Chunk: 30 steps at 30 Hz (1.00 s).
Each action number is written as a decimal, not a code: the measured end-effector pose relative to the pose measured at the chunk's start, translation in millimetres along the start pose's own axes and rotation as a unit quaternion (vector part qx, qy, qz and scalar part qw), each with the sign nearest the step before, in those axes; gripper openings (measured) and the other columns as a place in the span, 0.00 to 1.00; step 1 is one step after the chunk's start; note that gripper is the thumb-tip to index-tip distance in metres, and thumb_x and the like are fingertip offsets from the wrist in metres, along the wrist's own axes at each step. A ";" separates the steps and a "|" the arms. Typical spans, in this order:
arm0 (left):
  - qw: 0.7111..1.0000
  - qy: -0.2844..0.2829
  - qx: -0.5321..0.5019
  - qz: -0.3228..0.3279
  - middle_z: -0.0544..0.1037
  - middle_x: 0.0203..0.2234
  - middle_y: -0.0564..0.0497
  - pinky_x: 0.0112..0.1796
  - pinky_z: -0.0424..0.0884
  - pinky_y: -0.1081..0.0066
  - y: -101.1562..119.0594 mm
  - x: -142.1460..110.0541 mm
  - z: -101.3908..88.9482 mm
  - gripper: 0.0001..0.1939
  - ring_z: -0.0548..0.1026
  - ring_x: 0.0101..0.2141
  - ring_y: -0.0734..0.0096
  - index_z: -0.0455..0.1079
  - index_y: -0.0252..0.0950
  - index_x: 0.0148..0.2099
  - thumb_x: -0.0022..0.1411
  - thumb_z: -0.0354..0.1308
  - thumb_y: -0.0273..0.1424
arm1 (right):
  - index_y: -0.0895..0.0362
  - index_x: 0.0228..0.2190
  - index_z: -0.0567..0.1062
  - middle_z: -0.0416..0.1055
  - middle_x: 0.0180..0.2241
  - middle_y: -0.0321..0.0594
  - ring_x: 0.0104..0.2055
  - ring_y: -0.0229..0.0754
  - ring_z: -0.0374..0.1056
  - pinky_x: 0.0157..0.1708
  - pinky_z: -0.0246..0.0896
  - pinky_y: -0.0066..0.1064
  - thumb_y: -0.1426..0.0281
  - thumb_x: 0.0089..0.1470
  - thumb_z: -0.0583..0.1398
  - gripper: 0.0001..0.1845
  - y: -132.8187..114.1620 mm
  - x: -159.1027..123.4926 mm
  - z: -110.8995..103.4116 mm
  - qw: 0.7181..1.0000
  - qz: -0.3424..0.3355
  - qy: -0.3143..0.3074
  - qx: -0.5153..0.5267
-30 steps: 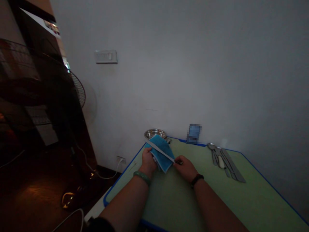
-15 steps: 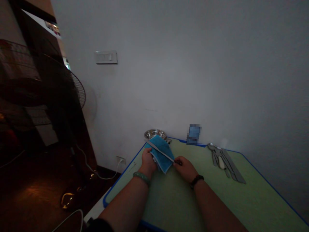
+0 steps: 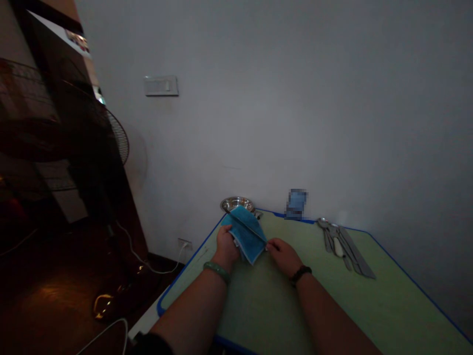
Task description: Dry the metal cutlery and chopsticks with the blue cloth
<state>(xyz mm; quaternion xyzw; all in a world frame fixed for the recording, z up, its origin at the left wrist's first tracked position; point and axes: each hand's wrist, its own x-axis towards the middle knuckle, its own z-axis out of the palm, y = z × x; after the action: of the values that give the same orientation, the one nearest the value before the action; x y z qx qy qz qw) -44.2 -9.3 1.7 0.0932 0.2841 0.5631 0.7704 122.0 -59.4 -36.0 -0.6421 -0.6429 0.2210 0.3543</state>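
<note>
Over the far left part of the green table (image 3: 273, 308), both arms reached forward, with the elbows low and the hands close to each other. The left hand (image 3: 226, 245) was curled around the near left edge of a blue cloth (image 3: 253, 250), thumb on top; its other fingers were mostly hidden. The right hand (image 3: 283, 255) was nearly closed, its fingers pinching the near end of a long, thin knife (image 3: 247, 226). The knife lay slanting across the cloth and looked like a dark line. The cloth looked soft and fuzzy, with a pale edge. A green ring (image 3: 217, 269) was on the left wrist, and a dark band (image 3: 301, 274) was on the right one.

Just behind the cloth was a round, shiny metal bowl (image 3: 236, 199). The cloth hid part of it, so its bottom could not be seen. On the right, flat gray metal tools (image 3: 356, 256) lay bunched together by a smooth white handle (image 3: 338, 247).
</note>
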 end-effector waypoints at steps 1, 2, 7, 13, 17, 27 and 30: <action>1.000 -0.004 0.009 0.000 0.72 0.13 0.49 0.26 0.72 0.62 0.2 -0.8 0.6 0.11 0.72 0.17 0.63 0.68 0.32 0.28 0.49 0.46 0.31 | 0.53 0.31 0.73 0.72 0.31 0.37 0.34 0.39 0.66 0.34 0.56 0.29 0.61 0.51 0.51 0.14 -0.4 0.2 -0.5 1.000 0.002 -0.002 -0.004; 1.000 -0.008 0.010 -0.001 0.73 0.14 0.48 0.27 0.72 0.62 0.4 -1.7 1.1 0.12 0.73 0.18 0.62 0.69 0.32 0.29 0.49 0.46 0.31 | 0.53 0.31 0.73 0.72 0.30 0.37 0.34 0.39 0.65 0.33 0.56 0.29 0.60 0.51 0.50 0.15 -0.8 0.5 -0.9 1.000 0.005 -0.004 -0.008; 1.000 0.013 0.012 -0.005 0.73 0.14 0.47 0.28 0.71 0.60 0.7 -3.0 1.8 0.14 0.74 0.20 0.59 0.70 0.29 0.33 0.50 0.46 0.32 | 0.54 0.31 0.73 0.71 0.29 0.37 0.32 0.39 0.65 0.32 0.55 0.28 0.61 0.51 0.50 0.15 -1.9 1.6 -1.2 1.000 0.021 -0.014 -0.010; 1.000 0.005 0.024 -0.003 0.75 0.17 0.47 0.32 0.72 0.60 0.1 -1.3 1.3 0.16 0.75 0.23 0.60 0.70 0.29 0.36 0.51 0.46 0.32 | 0.54 0.33 0.73 0.72 0.31 0.38 0.34 0.40 0.65 0.33 0.56 0.29 0.61 0.51 0.50 0.15 -2.1 1.3 -0.6 1.000 0.027 -0.006 0.006; 1.000 -0.003 0.021 -0.004 0.75 0.19 0.46 0.33 0.72 0.59 0.3 -2.1 2.5 0.16 0.76 0.25 0.59 0.70 0.28 0.36 0.51 0.45 0.32 | 0.54 0.32 0.73 0.72 0.32 0.38 0.35 0.40 0.66 0.34 0.56 0.29 0.61 0.51 0.50 0.15 -1.9 1.7 -1.0 1.000 0.022 -0.007 0.009; 0.999 -0.022 -0.021 -0.009 0.77 0.22 0.45 0.32 0.72 0.60 0.0 -1.7 0.8 0.16 0.76 0.27 0.59 0.70 0.29 0.37 0.48 0.47 0.30 | 0.54 0.30 0.72 0.71 0.30 0.38 0.34 0.40 0.65 0.34 0.56 0.29 0.60 0.50 0.49 0.16 1.3 3.6 0.7 0.999 0.035 0.020 0.009; 1.000 -0.015 -0.004 -0.001 0.75 0.19 0.47 0.32 0.72 0.61 -0.3 1.1 -1.0 0.15 0.76 0.24 0.60 0.70 0.29 0.36 0.49 0.47 0.31 | 0.54 0.29 0.71 0.71 0.30 0.38 0.34 0.40 0.65 0.34 0.55 0.29 0.60 0.50 0.49 0.16 3.1 4.6 0.6 0.999 0.037 0.030 0.002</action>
<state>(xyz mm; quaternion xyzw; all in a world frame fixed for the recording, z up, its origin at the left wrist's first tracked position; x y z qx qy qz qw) -44.2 -8.6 0.4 0.0983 0.2702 0.5622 0.7754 124.0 -54.6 -38.0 -0.6713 -0.6073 0.2161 0.3659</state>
